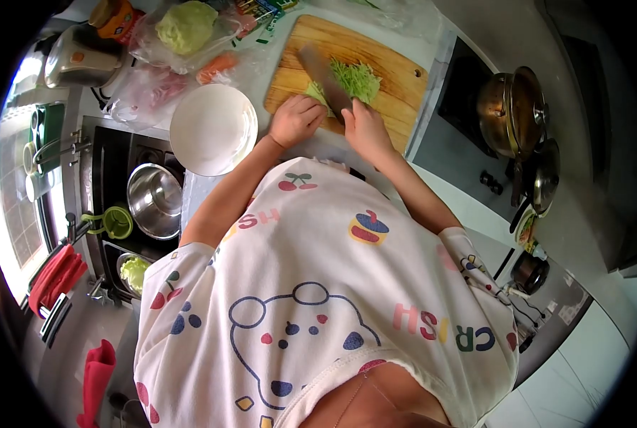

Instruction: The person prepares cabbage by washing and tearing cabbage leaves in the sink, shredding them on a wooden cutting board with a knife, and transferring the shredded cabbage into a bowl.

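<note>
Board (398, 100) edge runs beneath right hand (367, 133) gripping knife (322, 74).

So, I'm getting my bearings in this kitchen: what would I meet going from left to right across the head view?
Red cloth → round metal bowl → white plate → wooden cutting board → large pot.

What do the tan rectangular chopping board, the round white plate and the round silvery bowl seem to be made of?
The board looks like smooth wood, from its visible grain. The plate is glossy with soft highlights, probably glazed ceramic, though plastic is possible. The bowl seems polished metal, perhaps stainless steel, given its bright mirror-like streaks.
</note>
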The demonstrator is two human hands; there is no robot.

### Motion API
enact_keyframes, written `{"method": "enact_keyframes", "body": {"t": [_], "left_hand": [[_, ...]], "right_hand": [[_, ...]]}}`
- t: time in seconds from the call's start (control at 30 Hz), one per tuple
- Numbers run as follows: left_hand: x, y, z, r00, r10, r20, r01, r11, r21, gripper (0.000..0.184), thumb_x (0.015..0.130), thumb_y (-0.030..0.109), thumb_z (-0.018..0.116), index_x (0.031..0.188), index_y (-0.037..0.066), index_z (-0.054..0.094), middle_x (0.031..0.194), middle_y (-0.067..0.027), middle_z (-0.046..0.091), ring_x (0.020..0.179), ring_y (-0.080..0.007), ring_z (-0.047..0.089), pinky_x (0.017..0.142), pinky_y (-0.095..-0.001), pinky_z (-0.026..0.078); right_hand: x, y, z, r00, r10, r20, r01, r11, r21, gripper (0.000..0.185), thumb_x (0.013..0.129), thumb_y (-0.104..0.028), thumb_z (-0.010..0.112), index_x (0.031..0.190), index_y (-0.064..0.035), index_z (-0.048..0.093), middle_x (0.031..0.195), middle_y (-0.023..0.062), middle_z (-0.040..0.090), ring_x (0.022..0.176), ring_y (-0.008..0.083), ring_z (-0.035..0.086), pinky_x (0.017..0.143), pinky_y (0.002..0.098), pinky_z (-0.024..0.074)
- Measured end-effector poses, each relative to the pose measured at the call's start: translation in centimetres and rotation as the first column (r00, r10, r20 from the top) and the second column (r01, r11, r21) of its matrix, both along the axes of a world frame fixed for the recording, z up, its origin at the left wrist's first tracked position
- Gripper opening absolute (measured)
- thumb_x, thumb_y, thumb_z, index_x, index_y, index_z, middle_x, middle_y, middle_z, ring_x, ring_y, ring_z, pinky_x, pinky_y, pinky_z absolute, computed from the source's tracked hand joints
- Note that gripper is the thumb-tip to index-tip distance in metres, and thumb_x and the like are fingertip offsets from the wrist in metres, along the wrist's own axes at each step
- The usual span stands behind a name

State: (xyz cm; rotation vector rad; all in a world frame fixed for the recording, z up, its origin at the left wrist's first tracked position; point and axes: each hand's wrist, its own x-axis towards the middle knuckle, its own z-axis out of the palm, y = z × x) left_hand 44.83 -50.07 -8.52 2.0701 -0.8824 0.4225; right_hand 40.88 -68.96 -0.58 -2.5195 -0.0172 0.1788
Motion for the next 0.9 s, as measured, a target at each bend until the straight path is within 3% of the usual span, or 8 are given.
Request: {"method": "enact_keyframes", "body": {"t": [0.23,0.43,0.9], "left_hand": [[-0.2,0.0,0.0,0.999,0.031,0.031,-0.031,1.000,-0.003,0.012,0.077,0.011,0.076,0.088,0.010,0.072,0.092,-0.0032,0.068,0.083,-0.0235,0.063,0.076,-0.0354,0.052],[-0.1,0.1,-0.1,0.999,0.025,0.027,-0.025,1.000,0.004,0.011,0.076,0.012,0.077,0.086,0.010,0.072,0.087,-0.0025,0.066,0.081,-0.0231,0.062,0.074,-0.0355,0.051],[0.1,0.0,0.3,1.000,0.011,0.001,-0.011,1.000,-0.027,0.008,0.076,0.010,0.076,0.083,0.010,0.071,0.083,-0.0038,0.065,0.080,-0.0242,0.063,0.073,-0.0360,0.052]], "right_hand": [[0.1,-1.4,-0.5,0.966,-0.247,-0.078,0.256,0.955,0.148,0.026,0.096,-0.021,0.061,0.089,0.0013,0.051,0.074,0.0253,0.061,0.073,0.0479,0.060,0.064,0.0536,0.0460],[-1.9,-1.6,1.5,0.998,0.051,0.032,-0.051,0.999,0.001,0.020,0.097,-0.018,0.057,0.095,0.0017,0.052,0.087,0.0269,0.062,0.080,0.0489,0.060,0.068,0.0539,0.0481],[-2.0,-1.2,2.3,0.988,0.098,-0.116,-0.107,0.992,-0.070,0.019,0.097,-0.016,0.056,0.096,0.0018,0.052,0.092,0.0286,0.062,0.084,0.0497,0.061,0.072,0.0547,0.0498]]}}
